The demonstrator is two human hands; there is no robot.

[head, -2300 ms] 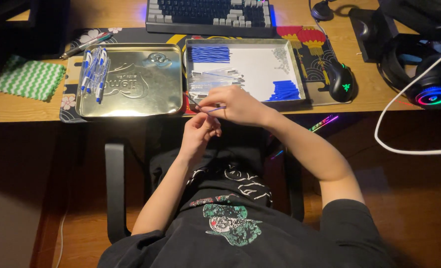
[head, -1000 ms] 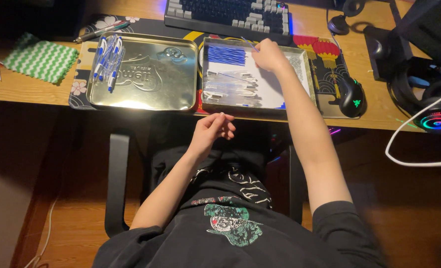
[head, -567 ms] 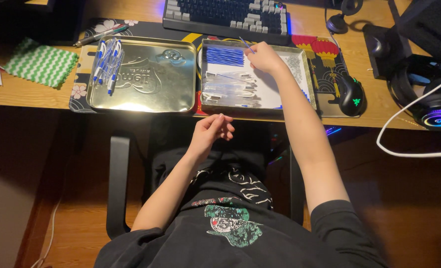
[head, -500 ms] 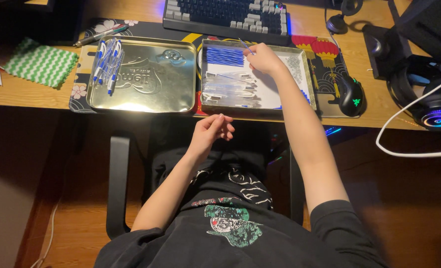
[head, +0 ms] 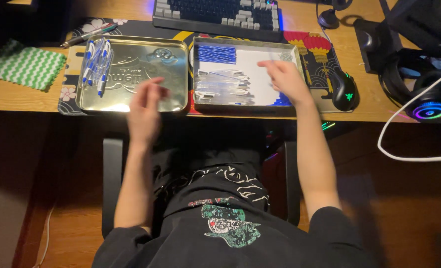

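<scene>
**Pen parts sorted in two tins**

The right hand (head: pixel 285 82) is held over the right tin (head: pixel 245 101), fingers loosely spread above clear pen barrels (head: pixel 225 87) at 9 o'clock. The left hand (head: pixel 143 111), blurred, cannot be judged. Barrels seem light, stiff, slippery; mid-length pinching suits them.

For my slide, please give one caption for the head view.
Left hand over the metal tray, right hand over the parts tray.
</scene>
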